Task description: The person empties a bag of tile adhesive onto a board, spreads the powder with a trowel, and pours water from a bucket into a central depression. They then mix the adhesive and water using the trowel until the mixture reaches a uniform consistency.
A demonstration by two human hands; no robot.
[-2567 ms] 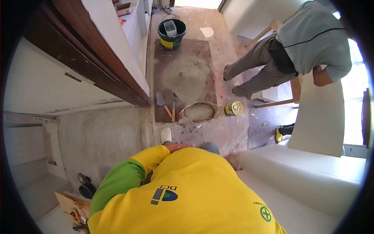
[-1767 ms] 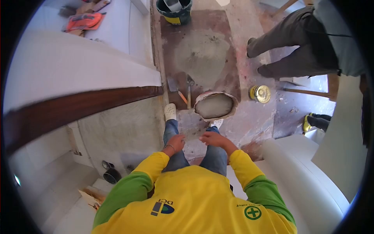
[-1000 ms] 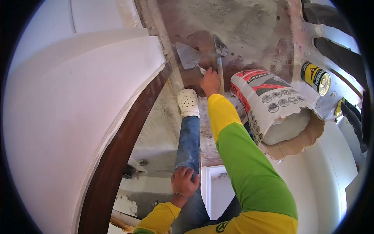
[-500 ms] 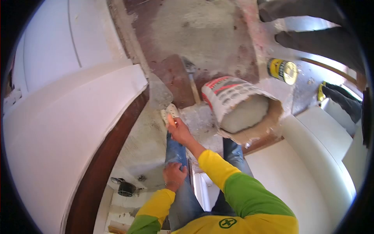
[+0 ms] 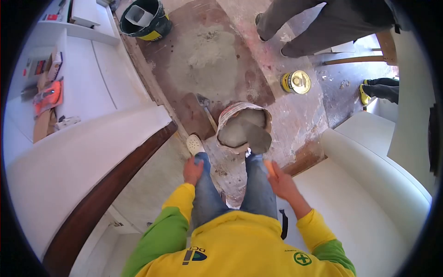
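Note:
My right hand [image 5: 282, 183] grips the orange handle of a trowel [image 5: 259, 139]. Its grey blade points forward, over the near rim of an opened sack of grey powder [image 5: 243, 124] standing on the floor in front of my feet. My left hand [image 5: 193, 170] rests on my left knee and holds nothing. I wear jeans and white clogs [image 5: 194, 144]. A second trowel [image 5: 206, 110] lies on the brown board [image 5: 196, 117] just left of the sack.
A mound of grey mortar [image 5: 205, 57] lies on the board, with a black bucket [image 5: 145, 17] beyond it. A yellow tin [image 5: 296, 82] stands right of the sack. Another person's legs [image 5: 307, 25] are at the top right. White built-in benches flank me, with a dark wooden rail [image 5: 106, 189] on the left.
My right hand picked a trowel off the board and brought it back beside my right knee, blade at the sack. My left hand stayed on my leg. The view rose.

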